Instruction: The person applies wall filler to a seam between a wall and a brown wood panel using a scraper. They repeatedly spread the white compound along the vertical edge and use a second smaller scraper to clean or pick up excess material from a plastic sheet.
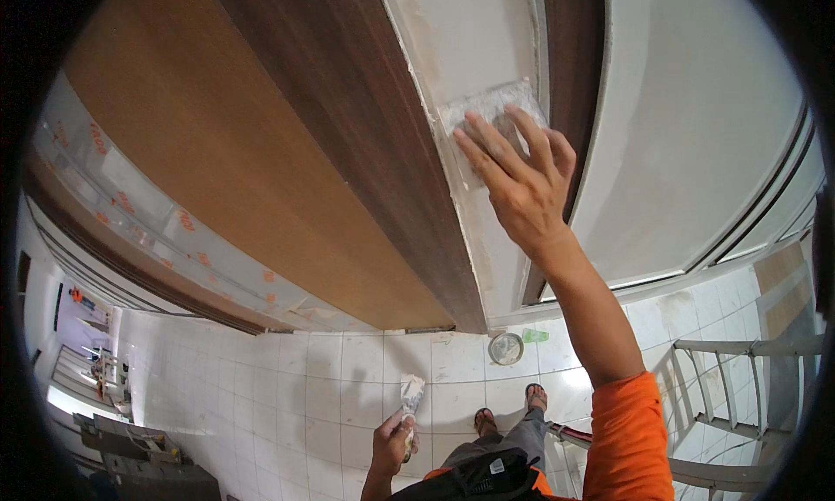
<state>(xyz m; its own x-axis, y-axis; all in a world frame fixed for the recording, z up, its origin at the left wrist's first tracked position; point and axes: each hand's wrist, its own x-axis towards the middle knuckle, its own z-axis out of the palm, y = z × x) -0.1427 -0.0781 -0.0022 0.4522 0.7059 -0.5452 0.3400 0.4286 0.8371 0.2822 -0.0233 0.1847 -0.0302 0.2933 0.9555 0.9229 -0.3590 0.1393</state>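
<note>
My right hand (526, 183) reaches up and presses a flat, putty-smeared spreader (509, 96) against a narrow white wall strip (465, 31). Its fingers lie bent over the plate, and the thumb is mostly hidden. Whitish filler edges the strip beside a dark brown panel (339, 110). Low down, my left hand (391, 444) is wrapped round the handle of a putty knife (412, 395). The knife points upward, with pale putty on its blade. That hand is well apart from the wall.
On the tiled floor near the wall's foot stand a round container (505, 349) and a small green object (535, 335). A metal ladder (748, 347) is at the right. Dark furniture (148, 462) stands at the lower left. A second brown strip (574, 75) borders the white panel.
</note>
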